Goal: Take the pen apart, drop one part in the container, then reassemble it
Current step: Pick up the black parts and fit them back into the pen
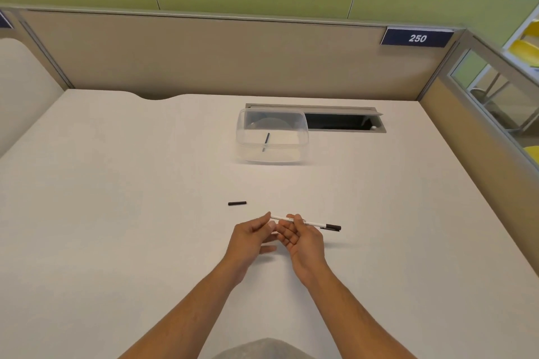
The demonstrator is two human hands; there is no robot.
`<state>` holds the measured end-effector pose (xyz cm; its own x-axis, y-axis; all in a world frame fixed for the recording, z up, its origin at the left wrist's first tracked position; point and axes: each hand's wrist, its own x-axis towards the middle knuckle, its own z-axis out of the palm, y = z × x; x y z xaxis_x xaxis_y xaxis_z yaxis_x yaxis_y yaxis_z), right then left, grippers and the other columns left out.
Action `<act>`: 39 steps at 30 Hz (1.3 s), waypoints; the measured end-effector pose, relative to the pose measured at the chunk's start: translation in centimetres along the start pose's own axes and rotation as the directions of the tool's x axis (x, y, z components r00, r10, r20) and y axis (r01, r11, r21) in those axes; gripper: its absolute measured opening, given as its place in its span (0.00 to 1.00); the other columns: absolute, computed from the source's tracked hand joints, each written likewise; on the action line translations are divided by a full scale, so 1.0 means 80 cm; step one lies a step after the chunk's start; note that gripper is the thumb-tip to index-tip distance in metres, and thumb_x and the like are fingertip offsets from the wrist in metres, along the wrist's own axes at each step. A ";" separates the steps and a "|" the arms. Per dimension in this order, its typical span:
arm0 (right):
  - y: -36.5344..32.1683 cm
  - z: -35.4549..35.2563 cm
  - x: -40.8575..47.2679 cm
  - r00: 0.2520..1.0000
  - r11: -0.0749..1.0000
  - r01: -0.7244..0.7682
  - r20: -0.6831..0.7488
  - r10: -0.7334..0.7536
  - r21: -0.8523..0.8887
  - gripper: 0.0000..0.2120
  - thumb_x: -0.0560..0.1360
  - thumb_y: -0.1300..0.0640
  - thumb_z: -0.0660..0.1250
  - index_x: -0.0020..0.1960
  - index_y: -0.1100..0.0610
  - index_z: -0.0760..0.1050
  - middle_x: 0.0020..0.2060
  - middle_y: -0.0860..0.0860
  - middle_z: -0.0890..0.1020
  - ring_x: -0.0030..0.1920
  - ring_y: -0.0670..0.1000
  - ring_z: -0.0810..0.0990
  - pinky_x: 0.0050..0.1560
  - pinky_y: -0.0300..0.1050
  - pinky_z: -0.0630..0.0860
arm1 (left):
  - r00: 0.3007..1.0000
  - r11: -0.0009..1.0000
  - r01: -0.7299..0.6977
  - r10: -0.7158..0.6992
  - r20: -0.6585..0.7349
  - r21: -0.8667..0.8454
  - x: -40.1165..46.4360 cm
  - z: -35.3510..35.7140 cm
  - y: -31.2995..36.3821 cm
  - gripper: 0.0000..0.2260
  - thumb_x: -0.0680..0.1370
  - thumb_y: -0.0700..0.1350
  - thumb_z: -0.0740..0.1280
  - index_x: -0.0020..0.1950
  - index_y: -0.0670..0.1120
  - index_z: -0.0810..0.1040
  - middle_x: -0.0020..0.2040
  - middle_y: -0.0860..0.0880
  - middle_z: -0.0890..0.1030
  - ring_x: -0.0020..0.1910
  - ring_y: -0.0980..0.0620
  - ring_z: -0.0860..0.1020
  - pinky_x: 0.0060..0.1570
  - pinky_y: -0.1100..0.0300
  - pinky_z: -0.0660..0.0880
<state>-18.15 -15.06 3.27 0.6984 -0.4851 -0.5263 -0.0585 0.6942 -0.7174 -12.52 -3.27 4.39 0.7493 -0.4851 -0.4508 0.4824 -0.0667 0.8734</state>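
While we hold the pen barrel [309, 223] above the surface [116, 213], it lies nearly level, its black cap end pointing right. Our right hand [303, 239] pinches the white barrel; our left hand [252, 234] grips its left tip. A thin refill [266, 142] rests in the clear container [272, 137].

Bright even light, soft shadows, wide-angle edge bending.
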 end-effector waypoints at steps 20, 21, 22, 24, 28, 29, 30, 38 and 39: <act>0.002 -0.001 0.031 0.995 0.995 -0.095 -0.013 0.095 0.039 0.09 0.79 0.57 0.61 0.50 0.63 0.76 0.36 0.58 0.84 0.39 0.55 0.84 0.39 0.47 0.79 | 0.907 0.385 -0.037 0.401 -0.130 0.922 0.106 -0.091 0.003 0.15 0.76 0.44 0.68 0.63 0.46 0.77 0.60 0.45 0.77 0.59 0.42 0.72 0.56 0.51 0.72; 0.002 0.000 0.033 0.995 0.995 -0.095 -0.016 0.096 0.038 0.09 0.79 0.57 0.61 0.50 0.63 0.76 0.36 0.57 0.84 0.39 0.55 0.84 0.39 0.47 0.79 | 0.914 0.343 -0.039 0.392 -0.105 0.938 0.110 -0.093 0.001 0.15 0.76 0.44 0.68 0.62 0.46 0.78 0.60 0.45 0.77 0.59 0.42 0.72 0.55 0.50 0.72; 0.003 0.000 0.034 0.995 0.995 -0.095 -0.019 0.096 0.037 0.09 0.79 0.57 0.61 0.49 0.63 0.76 0.36 0.57 0.84 0.39 0.55 0.84 0.39 0.47 0.79 | 0.913 0.311 -0.051 0.399 -0.081 0.949 0.112 -0.094 -0.001 0.14 0.76 0.44 0.68 0.61 0.46 0.78 0.59 0.45 0.77 0.57 0.42 0.73 0.54 0.50 0.73; 0.003 -0.001 0.037 0.995 0.995 -0.096 -0.025 0.097 0.034 0.09 0.79 0.58 0.60 0.49 0.63 0.76 0.36 0.57 0.84 0.39 0.55 0.84 0.40 0.47 0.79 | 0.895 0.265 -0.088 0.444 -0.041 0.960 0.115 -0.096 -0.004 0.11 0.76 0.42 0.68 0.58 0.45 0.80 0.55 0.44 0.78 0.53 0.41 0.74 0.49 0.49 0.73; 0.003 -0.002 0.040 0.994 0.995 -0.099 -0.036 0.100 0.027 0.09 0.79 0.58 0.60 0.49 0.63 0.76 0.35 0.57 0.84 0.38 0.55 0.84 0.40 0.47 0.79 | 0.865 0.209 -0.141 0.502 0.018 0.968 0.114 -0.095 -0.006 0.05 0.76 0.39 0.67 0.50 0.43 0.81 0.47 0.44 0.79 0.46 0.39 0.75 0.41 0.51 0.72; 0.003 -0.002 0.041 0.994 0.995 -0.099 -0.039 0.100 0.025 0.09 0.79 0.58 0.60 0.49 0.63 0.77 0.35 0.57 0.84 0.38 0.55 0.84 0.40 0.47 0.79 | 0.864 0.207 -0.150 0.503 0.027 0.967 0.113 -0.095 -0.007 0.05 0.76 0.39 0.67 0.50 0.43 0.80 0.46 0.44 0.79 0.46 0.39 0.75 0.41 0.51 0.72; 0.003 -0.002 0.041 0.994 0.995 -0.099 -0.041 0.099 0.022 0.09 0.79 0.58 0.60 0.49 0.63 0.77 0.35 0.57 0.84 0.38 0.55 0.84 0.40 0.47 0.79 | 0.865 0.212 -0.160 0.501 0.034 0.964 0.113 -0.095 -0.008 0.05 0.76 0.39 0.67 0.50 0.43 0.80 0.47 0.44 0.79 0.46 0.40 0.75 0.41 0.51 0.71; 0.003 -0.009 0.038 0.995 0.996 -0.091 -0.050 0.092 0.011 0.09 0.79 0.57 0.61 0.49 0.62 0.77 0.35 0.57 0.84 0.38 0.55 0.84 0.40 0.47 0.78 | 0.879 0.366 -0.365 0.440 0.187 0.856 0.097 -0.080 -0.005 0.06 0.78 0.40 0.63 0.52 0.47 0.79 0.49 0.51 0.81 0.49 0.51 0.76 0.48 0.60 0.70; 0.003 -0.009 0.037 0.995 0.996 -0.089 -0.048 0.089 0.007 0.09 0.79 0.57 0.61 0.49 0.62 0.77 0.35 0.57 0.84 0.38 0.55 0.84 0.40 0.47 0.78 | 0.874 0.370 -0.386 0.439 0.207 0.845 0.094 -0.076 -0.003 0.06 0.78 0.40 0.63 0.52 0.47 0.79 0.48 0.52 0.81 0.49 0.52 0.76 0.49 0.60 0.70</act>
<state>-16.61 -16.73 1.18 0.6553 -0.4461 -0.6096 -0.1152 0.7385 -0.6644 -4.27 -1.58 -0.34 0.7730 -0.6337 0.0275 -0.4941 -0.5743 0.6527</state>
